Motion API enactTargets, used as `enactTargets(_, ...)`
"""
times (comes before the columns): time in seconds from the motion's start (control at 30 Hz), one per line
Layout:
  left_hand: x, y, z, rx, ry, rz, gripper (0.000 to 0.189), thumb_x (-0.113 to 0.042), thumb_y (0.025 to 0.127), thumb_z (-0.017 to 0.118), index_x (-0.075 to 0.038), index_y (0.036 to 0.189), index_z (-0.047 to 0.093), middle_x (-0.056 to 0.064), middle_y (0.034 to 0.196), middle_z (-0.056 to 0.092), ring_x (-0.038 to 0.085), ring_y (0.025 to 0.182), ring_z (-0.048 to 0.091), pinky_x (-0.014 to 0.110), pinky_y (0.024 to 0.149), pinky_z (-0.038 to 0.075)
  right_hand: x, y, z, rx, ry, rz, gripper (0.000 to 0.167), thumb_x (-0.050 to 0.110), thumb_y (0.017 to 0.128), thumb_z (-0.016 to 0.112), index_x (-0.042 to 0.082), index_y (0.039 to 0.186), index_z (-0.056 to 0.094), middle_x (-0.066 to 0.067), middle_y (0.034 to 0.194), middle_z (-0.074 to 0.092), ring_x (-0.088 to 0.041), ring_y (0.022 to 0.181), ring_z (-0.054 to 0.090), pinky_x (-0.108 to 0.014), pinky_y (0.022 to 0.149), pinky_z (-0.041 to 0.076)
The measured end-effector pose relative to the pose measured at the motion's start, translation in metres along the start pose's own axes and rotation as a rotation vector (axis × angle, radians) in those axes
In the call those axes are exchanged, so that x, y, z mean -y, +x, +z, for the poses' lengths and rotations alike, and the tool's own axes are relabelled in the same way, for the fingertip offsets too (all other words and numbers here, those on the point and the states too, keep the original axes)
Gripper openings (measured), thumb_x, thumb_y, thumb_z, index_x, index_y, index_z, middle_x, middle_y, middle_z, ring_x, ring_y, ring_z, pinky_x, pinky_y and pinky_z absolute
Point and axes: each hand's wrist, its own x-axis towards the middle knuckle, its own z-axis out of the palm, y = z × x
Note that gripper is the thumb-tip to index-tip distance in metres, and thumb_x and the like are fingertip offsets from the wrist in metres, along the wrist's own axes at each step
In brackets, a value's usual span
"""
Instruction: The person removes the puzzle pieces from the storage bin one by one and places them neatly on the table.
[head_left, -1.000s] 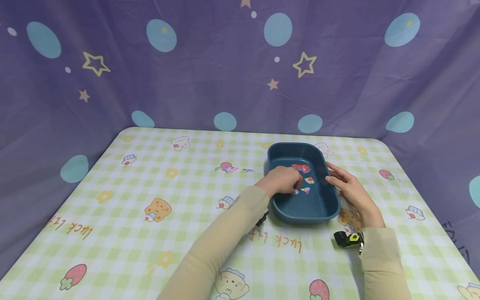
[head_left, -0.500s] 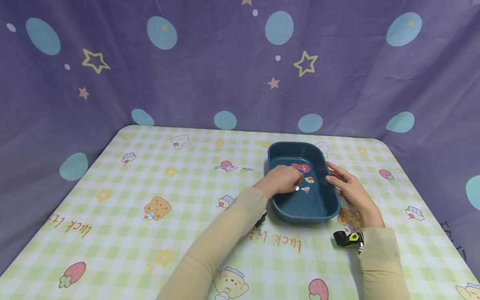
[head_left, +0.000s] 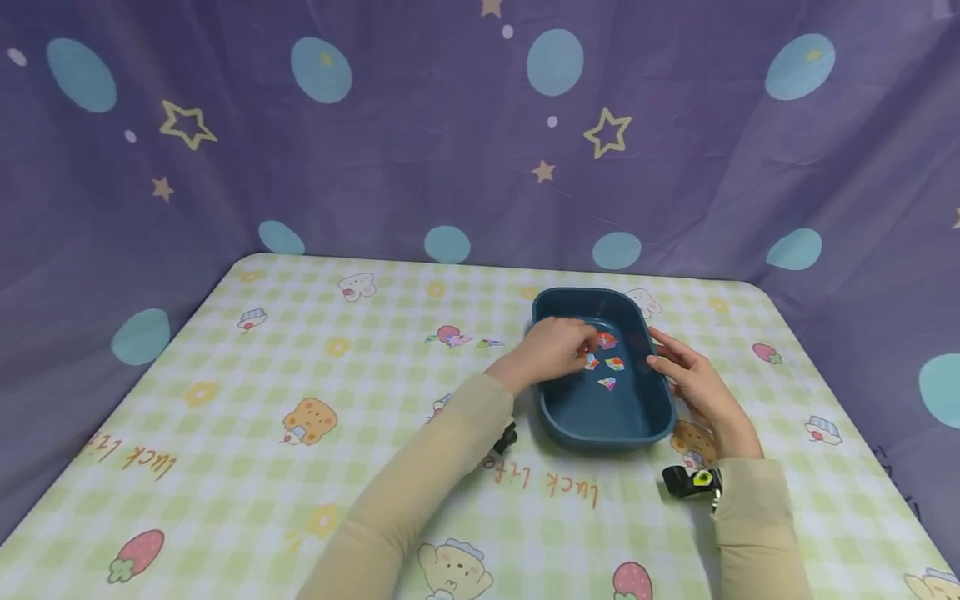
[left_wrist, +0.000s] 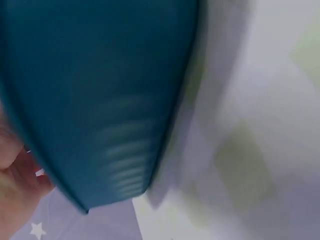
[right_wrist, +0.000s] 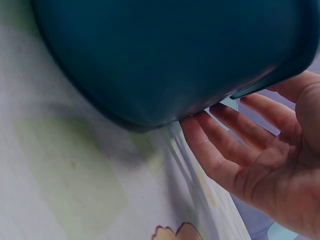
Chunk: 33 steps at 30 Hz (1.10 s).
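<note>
A dark teal rectangular tray [head_left: 600, 429] stands at the right of the table, with several small colourful cut-out pieces in it. My left hand [head_left: 551, 348] reaches over its left side. Its fingertips pinch a small multicoloured piece [head_left: 591, 362]. A reddish piece [head_left: 607, 340] lies behind the fingers, partly hidden. Two more pieces, a red-green one [head_left: 615, 364] and a pinkish one [head_left: 607, 383], lie on the tray floor. Fairly straight fingers of my right hand [head_left: 697, 383] rest against the tray's outer right side, the thumb near the rim. The right wrist view shows these fingertips touching the wall.
Left of the tray, small colourful pieces lie on the table: a pink one [head_left: 457, 339] and a narrow one [head_left: 491, 342]. A green-white checked cloth with printed cartoons [head_left: 232, 492] covers the table. A purple patterned curtain [head_left: 405, 183] hangs behind it.
My left hand has drawn slightly up and to the left inside the tray, bringing the small piece along. The right hand keeps its place at the tray's side.
</note>
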Motion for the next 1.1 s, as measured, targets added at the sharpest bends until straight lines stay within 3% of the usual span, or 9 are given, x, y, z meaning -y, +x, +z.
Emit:
enactTargets(0.17, 0.010, -0.009, -0.012, -0.033, -0.043, -0.004, 0.017, -0.022, 0.084, 0.063, -0.018, 0.100, 0.064, -0.006, 0.092, 0.060, 0.007, 0.078, 0.057, 0.024, 0.071, 0.045, 0.001, -0.001, -0.002, -0.001, 0.006, -0.002, 0.061, 0.032, 0.092, 0.052, 0.021, 0.145, 0.023, -0.020, 0.143, 0.030, 0.001, 0.100, 0.045, -0.021, 0.072, 0.045)
enactTargets(0.4, 0.035, -0.029, -0.026, -0.049, -0.079, -0.075, 0.014, -0.019, 0.083, 0.062, -0.017, 0.097, 0.064, -0.005, 0.093, 0.061, 0.009, 0.084, 0.058, 0.027, 0.080, 0.045, 0.000, -0.001, -0.003, 0.009, 0.023, -0.005, 0.062, 0.033, 0.092, 0.052, 0.020, 0.145, 0.024, -0.021, 0.141, 0.032, 0.001, 0.101, 0.047, -0.022, 0.075, 0.047)
enactTargets(0.67, 0.062, -0.049, -0.043, -0.132, -0.130, -0.139, 0.013, -0.016, 0.081, 0.063, -0.014, 0.093, 0.065, -0.003, 0.088, 0.061, 0.010, 0.080, 0.057, 0.027, 0.072, 0.046, 0.001, -0.001, -0.003, 0.000, 0.014, 0.013, 0.061, 0.034, 0.092, 0.052, 0.022, 0.145, 0.024, -0.020, 0.143, 0.029, -0.005, 0.108, 0.044, -0.022, 0.077, 0.044)
enactTargets(1.1, 0.100, -0.085, -0.035, -0.111, -0.201, -0.307, 0.015, -0.018, 0.082, 0.063, -0.011, 0.096, 0.066, 0.001, 0.089, 0.063, 0.015, 0.080, 0.058, 0.030, 0.071, 0.046, 0.001, 0.000, 0.000, 0.011, 0.037, 0.000, 0.062, 0.032, 0.092, 0.052, 0.019, 0.145, 0.023, -0.021, 0.143, 0.029, 0.003, 0.099, 0.046, -0.020, 0.074, 0.047)
